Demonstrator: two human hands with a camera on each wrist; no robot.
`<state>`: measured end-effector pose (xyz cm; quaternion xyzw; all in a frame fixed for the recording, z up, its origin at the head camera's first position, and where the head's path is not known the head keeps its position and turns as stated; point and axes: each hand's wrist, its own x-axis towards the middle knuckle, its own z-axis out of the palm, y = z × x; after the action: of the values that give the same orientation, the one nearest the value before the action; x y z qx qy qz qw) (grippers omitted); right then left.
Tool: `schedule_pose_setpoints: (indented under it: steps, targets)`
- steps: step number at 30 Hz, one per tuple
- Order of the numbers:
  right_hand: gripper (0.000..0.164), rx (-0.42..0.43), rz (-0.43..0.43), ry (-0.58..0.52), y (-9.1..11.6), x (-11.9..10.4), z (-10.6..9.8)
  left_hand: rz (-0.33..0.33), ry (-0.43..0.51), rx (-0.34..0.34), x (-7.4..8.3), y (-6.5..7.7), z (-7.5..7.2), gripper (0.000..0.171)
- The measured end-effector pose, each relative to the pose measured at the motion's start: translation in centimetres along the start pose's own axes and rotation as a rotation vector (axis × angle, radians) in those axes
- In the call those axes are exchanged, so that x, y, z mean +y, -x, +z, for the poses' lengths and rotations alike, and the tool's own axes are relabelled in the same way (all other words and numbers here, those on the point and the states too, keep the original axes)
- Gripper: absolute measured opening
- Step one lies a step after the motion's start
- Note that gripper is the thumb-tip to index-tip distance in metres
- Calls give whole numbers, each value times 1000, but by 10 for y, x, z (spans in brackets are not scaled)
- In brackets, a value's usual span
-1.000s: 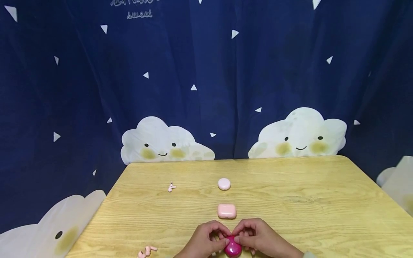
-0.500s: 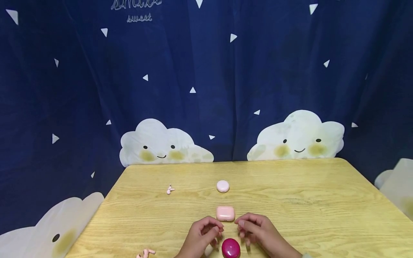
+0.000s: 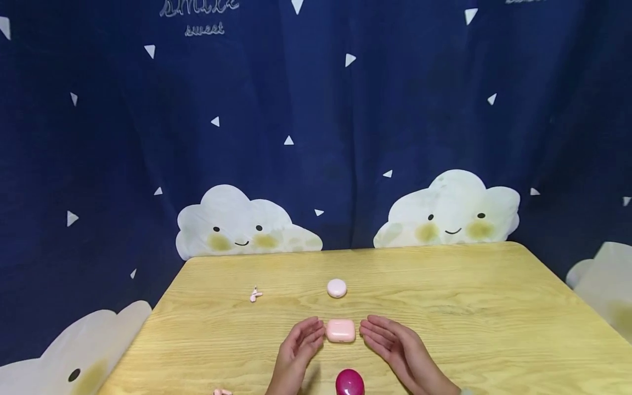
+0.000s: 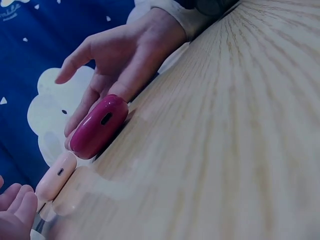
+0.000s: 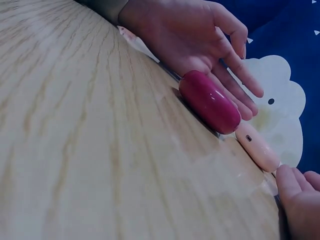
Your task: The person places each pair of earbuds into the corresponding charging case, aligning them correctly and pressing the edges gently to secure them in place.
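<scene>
Head view shows the left hand point(image 3: 298, 346) and right hand point(image 3: 401, 348), fingers extended and holding nothing, closely flanking the pink case point(image 3: 341, 331) on the worktop point(image 3: 459, 296); the blue curtain point(image 3: 321, 99) reads "smile" and "sweet".

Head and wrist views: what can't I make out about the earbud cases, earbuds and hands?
Near earbuds: head view, cut off by the bottom edge.
Magenta earbud case: head view, near side cut off by the bottom edge.
Far earbuds: head view, too small for detail.
Pink rectangular earbud case: inside hidden by its closed shell, all views.
Left hand: left wrist view, cut off by the left edge.
</scene>
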<state>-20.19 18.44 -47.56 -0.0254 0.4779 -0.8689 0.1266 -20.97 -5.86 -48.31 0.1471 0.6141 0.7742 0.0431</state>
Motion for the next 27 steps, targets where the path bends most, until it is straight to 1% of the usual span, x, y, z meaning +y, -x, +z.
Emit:
schedule_pose_setpoints:
  steps: [2, 4, 7, 11, 13, 18, 24, 27]
  targets:
    - [65, -34, 8, -9, -1, 1, 0, -15, 14, 4, 1, 1, -1, 49]
    - [66, -49, 17, -13, -1, 3, 1, -23, 17, -2, 0, 2, -1, 52]
    - [66, -64, 34, -2, -1, 3, 1, -32, 19, -32, 0, 3, -2, 53]
    - [67, -73, 46, 7, -1, 2, -1, -50, 13, -47, -1, 0, 1, 55]
    - [67, -78, 50, 6, 0, 1, -1, -61, 1, -37, 0, -1, 2, 54]
    - [68, -90, 47, 12, 0, 0, -2, -63, -38, -52, 0, -3, 3, 54]
    - [68, -126, 64, 24, 0, 2, -1, -94, -30, -84, -1, -2, 1, 55]
    - [68, -135, 71, 22, -1, 2, -1, -99, -31, -77, 0, -2, 0, 55]
